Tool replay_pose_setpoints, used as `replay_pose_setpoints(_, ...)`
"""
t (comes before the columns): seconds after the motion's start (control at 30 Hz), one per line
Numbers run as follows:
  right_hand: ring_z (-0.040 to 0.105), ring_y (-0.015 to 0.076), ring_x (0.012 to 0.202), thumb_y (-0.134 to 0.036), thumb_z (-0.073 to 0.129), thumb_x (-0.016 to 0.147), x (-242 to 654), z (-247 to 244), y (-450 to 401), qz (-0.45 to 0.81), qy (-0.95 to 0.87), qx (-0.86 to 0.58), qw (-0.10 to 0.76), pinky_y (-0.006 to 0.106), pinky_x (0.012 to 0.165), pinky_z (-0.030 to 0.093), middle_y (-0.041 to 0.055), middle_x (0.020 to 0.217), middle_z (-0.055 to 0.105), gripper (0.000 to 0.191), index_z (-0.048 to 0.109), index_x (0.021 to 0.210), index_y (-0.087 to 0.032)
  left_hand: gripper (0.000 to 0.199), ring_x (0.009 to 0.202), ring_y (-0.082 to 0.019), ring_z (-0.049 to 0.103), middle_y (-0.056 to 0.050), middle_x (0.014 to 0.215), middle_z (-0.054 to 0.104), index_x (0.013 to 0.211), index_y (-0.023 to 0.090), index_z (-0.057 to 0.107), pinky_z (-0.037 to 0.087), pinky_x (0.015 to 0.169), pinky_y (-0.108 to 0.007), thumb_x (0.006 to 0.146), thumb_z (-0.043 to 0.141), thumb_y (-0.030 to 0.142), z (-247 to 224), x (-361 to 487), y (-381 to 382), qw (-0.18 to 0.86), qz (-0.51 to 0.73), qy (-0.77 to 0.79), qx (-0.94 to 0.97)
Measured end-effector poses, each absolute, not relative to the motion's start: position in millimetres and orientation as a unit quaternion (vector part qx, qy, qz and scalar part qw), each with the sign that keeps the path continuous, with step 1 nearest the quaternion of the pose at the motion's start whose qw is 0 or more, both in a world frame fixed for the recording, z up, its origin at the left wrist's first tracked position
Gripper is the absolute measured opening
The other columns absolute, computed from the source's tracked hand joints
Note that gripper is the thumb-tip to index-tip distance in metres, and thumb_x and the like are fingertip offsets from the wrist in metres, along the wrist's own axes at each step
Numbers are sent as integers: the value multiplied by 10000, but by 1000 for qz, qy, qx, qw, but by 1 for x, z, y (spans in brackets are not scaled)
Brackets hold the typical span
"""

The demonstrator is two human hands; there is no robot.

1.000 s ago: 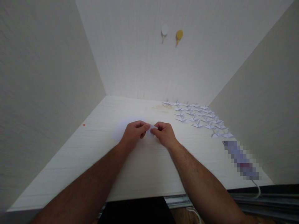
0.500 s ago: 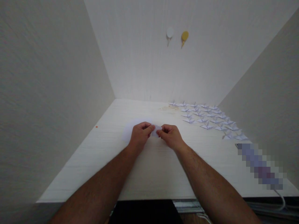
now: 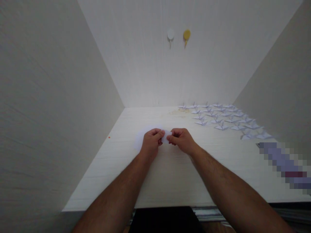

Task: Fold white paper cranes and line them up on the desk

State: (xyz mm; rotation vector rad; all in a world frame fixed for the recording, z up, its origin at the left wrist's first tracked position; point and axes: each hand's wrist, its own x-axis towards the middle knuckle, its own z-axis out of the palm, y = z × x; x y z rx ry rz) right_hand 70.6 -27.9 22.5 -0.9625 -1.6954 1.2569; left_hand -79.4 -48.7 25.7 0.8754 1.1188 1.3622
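Between my two hands is a small piece of white paper (image 3: 166,137), held just above the white tabletop. My left hand (image 3: 153,141) pinches its left side, thumb on top and fingers curled beneath. On the right side, my right hand (image 3: 181,140) grips the paper in the same way, its thumb lying across the near face. The fingers hide part of the paper, so its exact folds cannot be made out. Beside and behind my left hand lies a pale round sheet or patch (image 3: 139,139), partly covered by that hand.
Rows of folded paper cranes (image 3: 222,124) stand at the back right of the tabletop (image 3: 116,168). A pixelated long item (image 3: 282,161) lies at the right edge. A white hook (image 3: 170,34) and a yellow hook (image 3: 187,34) are on the back wall. An orange dot (image 3: 109,137) marks the left side.
The whole view has shifted slightly, with the tabletop and hands appearing further right. Both hands still pinch the paper, which is turned a little differently and looks brighter.
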Motion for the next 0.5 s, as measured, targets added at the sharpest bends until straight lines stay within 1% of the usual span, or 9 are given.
replay_pose_setpoints(0.1,409,79,469,-360,628,750,70,23,-29,474,-677,-399,398,214,467,303,-32,497,513,252,585,606,-158,297,417,-63,390,67,457,444,625,168,553,300,419,-193,635,762,379,24,-82,-48,527,567,490,400)
replay_pose_setpoints(0.2,391,78,493,-357,644,735,67,20,-30,426,-690,-420,408,213,475,297,-41,517,493,237,582,613,-164,275,413,-68,394,63,481,473,675,174,578,302,410,-201,674,736,400,22,-84,-46,469,573,516,431)
replay_pose_setpoints(0.3,378,80,513,-381,670,712,63,17,-31,390,-694,-445,410,218,478,288,-44,530,475,269,551,597,-169,263,420,-73,398,62,489,487,710,177,601,309,419,-209,694,723,409,21,-86,-45,428,581,522,454)
replay_pose_setpoints(0.4,365,81,512,-383,653,723,62,16,-32,381,-691,-462,405,225,474,274,-47,522,449,289,518,578,-172,252,418,-71,381,63,476,485,707,175,612,288,425,-212,699,726,400,20,-84,-46,419,578,520,470)
replay_pose_setpoints(0.5,355,80,511,-358,637,729,64,18,-31,388,-689,-459,405,227,476,268,-53,514,427,279,507,566,-172,245,409,-70,362,64,447,466,691,174,607,253,419,-215,704,727,387,19,-82,-47,446,583,500,460)
